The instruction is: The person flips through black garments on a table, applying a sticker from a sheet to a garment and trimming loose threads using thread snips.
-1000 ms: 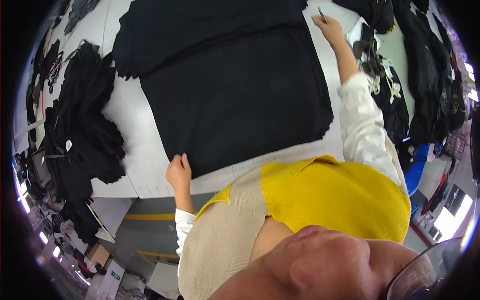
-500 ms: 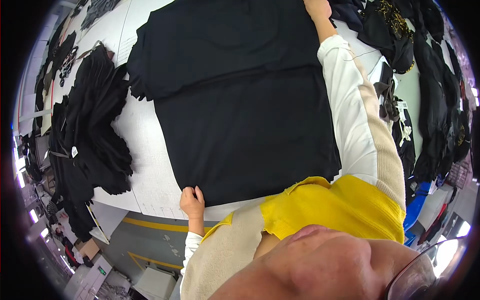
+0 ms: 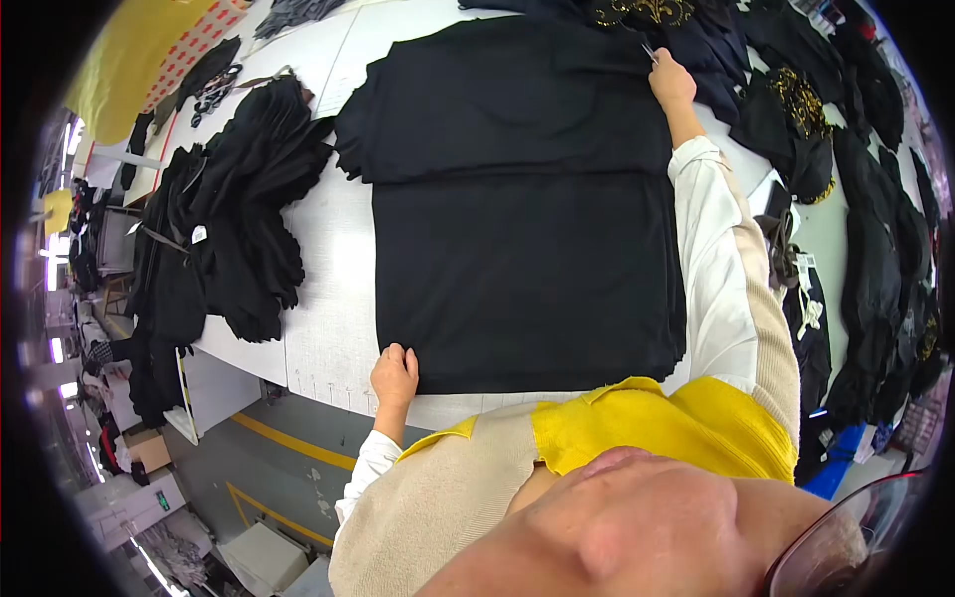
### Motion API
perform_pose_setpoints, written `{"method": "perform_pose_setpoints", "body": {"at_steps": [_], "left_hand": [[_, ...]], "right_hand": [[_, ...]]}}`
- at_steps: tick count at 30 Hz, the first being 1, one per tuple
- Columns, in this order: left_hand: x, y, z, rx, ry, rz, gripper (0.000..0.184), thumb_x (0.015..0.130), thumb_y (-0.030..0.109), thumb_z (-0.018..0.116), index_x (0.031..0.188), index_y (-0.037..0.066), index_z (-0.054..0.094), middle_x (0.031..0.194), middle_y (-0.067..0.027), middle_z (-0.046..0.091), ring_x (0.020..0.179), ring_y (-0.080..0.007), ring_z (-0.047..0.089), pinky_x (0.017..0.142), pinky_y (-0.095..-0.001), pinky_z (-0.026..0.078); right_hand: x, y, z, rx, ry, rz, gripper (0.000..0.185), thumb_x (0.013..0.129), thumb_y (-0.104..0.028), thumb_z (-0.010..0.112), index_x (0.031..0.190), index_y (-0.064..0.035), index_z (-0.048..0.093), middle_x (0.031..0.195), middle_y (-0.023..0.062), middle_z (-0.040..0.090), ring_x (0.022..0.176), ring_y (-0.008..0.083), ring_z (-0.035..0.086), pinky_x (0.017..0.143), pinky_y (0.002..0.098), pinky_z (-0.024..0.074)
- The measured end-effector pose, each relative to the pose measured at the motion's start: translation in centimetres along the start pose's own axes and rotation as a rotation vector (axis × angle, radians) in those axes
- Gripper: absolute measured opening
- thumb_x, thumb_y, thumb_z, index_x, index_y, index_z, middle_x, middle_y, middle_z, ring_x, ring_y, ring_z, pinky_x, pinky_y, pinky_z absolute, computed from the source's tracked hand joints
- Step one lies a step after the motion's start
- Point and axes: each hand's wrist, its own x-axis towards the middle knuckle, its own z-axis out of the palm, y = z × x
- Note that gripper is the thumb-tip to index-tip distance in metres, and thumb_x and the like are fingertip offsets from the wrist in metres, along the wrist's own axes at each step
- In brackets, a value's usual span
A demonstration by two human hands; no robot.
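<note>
A large piece of black fabric lies spread on the white table in front of the person, a crease running across it. The left hand is at its near left corner, fingers curled close together; whether they pinch the edge, I cannot tell. The right hand is at the far right corner, its fingers pinching a small metal tool whose tip is over or just beside the fabric. A heap of black cloth lies to the left, and a gold-trimmed garment to the right.
</note>
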Motion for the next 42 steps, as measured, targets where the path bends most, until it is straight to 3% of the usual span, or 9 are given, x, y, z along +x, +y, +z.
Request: {"method": "perform_pose_setpoints", "body": {"at_steps": [6, 9, 12, 15, 18, 20, 25, 30, 42], "left_hand": [[0.4, 0.7, -0.9, 0.032, -0.129, -0.074, 0.017, 0.083, 0.02, 0.056, 0.074, 0.007, 0.049, 0.064, -0.011, 0.056, 0.057, -0.0283, 0.057, 0.053, -0.0362, 0.046], [1.8, 1.5, -3.1, -0.007, -0.218, -0.073, 0.017, 0.083, 0.021, 0.057, 0.077, 0.005, 0.052, 0.064, -0.011, 0.057, 0.057, -0.0265, 0.057, 0.053, -0.0341, 0.046], [3.5, 2.5, -3.4, -0.415, -0.199, -0.105, 0.02, 0.086, 0.024, 0.056, 0.084, 0.004, 0.057, 0.066, -0.0087, 0.058, 0.059, -0.0219, 0.056, 0.055, -0.0298, 0.045], [4.5, 2.9, -2.3, -1.533, -0.377, -0.472, 0.033, 0.093, 0.034, 0.049, 0.102, 0.005, 0.06, 0.079, -0.0062, 0.059, 0.069, -0.0163, 0.054, 0.064, -0.0253, 0.044], [4.7, 5.0, -2.3, -1.956, -0.043, -0.826, 0.056, 0.094, 0.052, 0.04, 0.121, 0.004, 0.051, 0.11, -0.0163, 0.06, 0.099, -0.0221, 0.058, 0.079, -0.0288, 0.047], [4.5, 3.5, -2.3, -2.305, -0.402, -0.882, 0.058, 0.094, 0.053, 0.04, 0.126, 0.005, 0.048, 0.12, -0.0174, 0.057, 0.107, -0.0214, 0.057, 0.087, -0.0274, 0.046], [5.0, 1.7, 1.7, -1.886, -0.488, -0.648, 0.04, 0.09, 0.027, 0.059, 0.12, 0.002, 0.05, 0.113, -0.0148, 0.059, 0.101, -0.0217, 0.059, 0.085, -0.024, 0.045], [4.8, 1.5, -0.2, -1.351, -0.388, -0.705, 0.028, 0.087, 0.01, 0.06, 0.112, 0.0, 0.053, 0.097, -0.0102, 0.062, 0.085, -0.0195, 0.059, 0.07, -0.0256, 0.047], [2.9, -4.6, -1.6, -1.087, -0.628, -0.493, 0.022, 0.089, 0.013, 0.054, 0.107, -0.001, 0.056, 0.093, -0.009, 0.061, 0.073, -0.0173, 0.057, 0.055, -0.0249, 0.045]], "right_hand": [[-0.1, -2.1, -0.1, 0.079, 0.211, -0.002, 0.02, 0.085, -0.018, 0.049, 0.102, -0.0141, 0.058, 0.089, 0.0116, 0.065, 0.078, 0.0339, 0.062, 0.068, 0.0405, 0.0483], [-5.9, -4.3, -3.1, 0.895, -0.195, -0.288, 0.014, 0.081, -0.014, 0.057, 0.092, -0.007, 0.06, 0.092, 0.0049, 0.058, 0.072, 0.0185, 0.052, 0.068, 0.0297, 0.0425], [-17.5, -4.4, -10.9, 0.911, -0.901, -0.646, 0.009, 0.083, -0.012, 0.059, 0.086, -0.0041, 0.058, 0.082, 0.0018, 0.054, 0.074, 0.0148, 0.048, 0.071, 0.0264, 0.0401], [-25.9, 1.3, -14.0, 0.701, -1.476, -0.363, 0.006, 0.082, -0.01, 0.058, 0.086, -0.0059, 0.058, 0.077, -0.0002, 0.053, 0.069, 0.0142, 0.048, 0.07, 0.0252, 0.0401], [-34.0, 9.3, -12.7, 0.486, -0.968, -0.169, 0.005, 0.085, -0.012, 0.055, 0.082, -0.007, 0.055, 0.072, 0.0003, 0.053, 0.068, 0.0132, 0.052, 0.069, 0.0256, 0.0419], [-36.1, 9.1, -14.3, 0.563, -0.978, 0.377, 0.008, 0.089, -0.014, 0.052, 0.084, -0.0084, 0.054, 0.07, 0.0005, 0.052, 0.065, 0.0132, 0.051, 0.068, 0.0253, 0.0425], [-40.7, 8.3, -14.6, 0.567, -0.551, 0.337, 0.031, 0.09, -0.031, 0.052, 0.081, -0.0026, 0.062, 0.079, 0.003, 0.064, 0.064, 0.0165, 0.054, 0.066, 0.024, 0.0434], [-43.2, 8.6, -14.2, 0.692, -0.298, 0.587, 0.019, 0.077, -0.015, 0.066, 0.091, -0.0027, 0.061, 0.08, 0.0047, 0.06, 0.072, 0.0158, 0.054, 0.072, 0.024, 0.0437], [-38.8, 9.2, -15.3, 0.828, -0.555, 0.745, 0.028, 0.078, -0.017, 0.067, 0.099, 0.0006, 0.064, 0.08, 0.0071, 0.062, 0.072, 0.0133, 0.057, 0.065, 0.0221, 0.0432]]}}
